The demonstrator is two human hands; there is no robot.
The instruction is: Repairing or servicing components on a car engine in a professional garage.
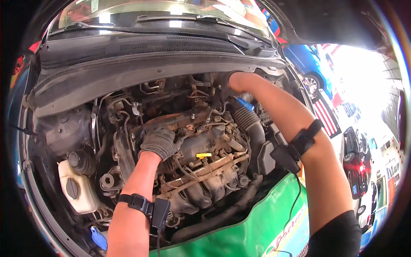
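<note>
engine (201,167) fills the middle of the frame, grimy and rust-brown on top, with a yellow cap (204,155) near its centre. its long axis slants from centre left down to lower right, as does the tan rail (205,169) across it. left hand (160,143), in a grey knit glove, lies spread and pressed flat on the engine's upper left end. right hand (227,83) reaches deep under the cowl (141,68) at upper centre; whether its fingers are apart or clamped cannot be told. white tank (77,188) sits lower left, green cover (257,227) along the bottom.
</note>
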